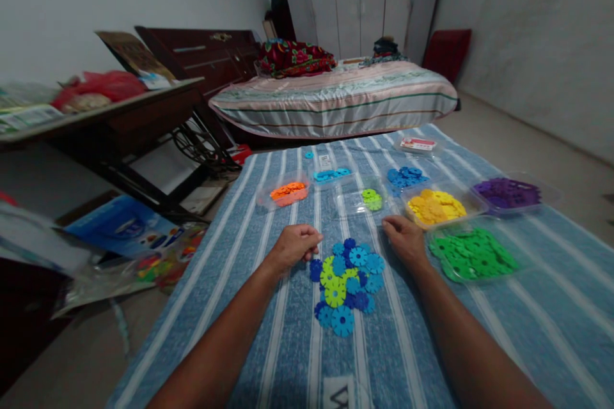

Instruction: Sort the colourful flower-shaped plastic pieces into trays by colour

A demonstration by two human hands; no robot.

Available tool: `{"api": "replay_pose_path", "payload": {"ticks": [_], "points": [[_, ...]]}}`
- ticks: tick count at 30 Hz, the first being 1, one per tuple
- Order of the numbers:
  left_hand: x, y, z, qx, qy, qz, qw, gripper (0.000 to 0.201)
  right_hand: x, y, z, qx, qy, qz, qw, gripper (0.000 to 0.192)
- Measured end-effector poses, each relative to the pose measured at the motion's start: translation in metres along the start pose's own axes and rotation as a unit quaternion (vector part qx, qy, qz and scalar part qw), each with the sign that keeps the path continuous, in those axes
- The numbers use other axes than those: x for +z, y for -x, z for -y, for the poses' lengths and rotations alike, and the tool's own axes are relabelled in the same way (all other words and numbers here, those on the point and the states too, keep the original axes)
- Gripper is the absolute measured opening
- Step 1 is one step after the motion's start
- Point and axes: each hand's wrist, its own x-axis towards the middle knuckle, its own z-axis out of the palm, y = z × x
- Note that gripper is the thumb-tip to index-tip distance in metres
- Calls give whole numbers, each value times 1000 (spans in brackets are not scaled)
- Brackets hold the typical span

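Looking down at a blue striped cloth [480, 345] with both hands resting on it, either side of a loose pile of flower-shaped discs [346, 281]. The pile sits dead centre between them: mostly blue, a few lime ones mixed in, some overlapping flat.

Left hand [293, 246] is curled, fingertips pinched together right at the pile's upper left edge; can't tell if a disc is inside. Right hand [405, 238] lies knuckles-up just beside the pile's upper right, fingers bent loosely, holding nothing that I can see.

Behind the hands, clear trays sorted by colour: orange tray [288, 193], lime tray [370, 199], yellow tray [435, 206], green tray [472, 254], purple tray [507, 193], plus two lots of blue further back.

Handling guess: the discs look like thin, stiff plastic, very light, notched rims. They lie flat on the cloth, so likely awkward to lift from above. I'd pinch one by the rim between thumb and forefinger, or slide it off a neighbour first. Not fragile; they'd scatter easily if nudged.
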Motion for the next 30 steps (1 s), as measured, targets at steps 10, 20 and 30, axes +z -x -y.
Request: {"api": "replay_pose_path", "payload": {"ticks": [10, 20, 30], "points": [[-13, -8, 0, 41, -55, -10, 998, 25, -2, 2, 6, 0, 13, 8, 1000, 36], [-68, -136, -88, 133, -195, -165, 958, 18, 1, 11, 8, 0, 2, 18, 1000, 32], [-73, -298, -97, 64, -549, -169, 816, 37, 3, 17, 4, -80, 52, 23, 995, 25]]}}
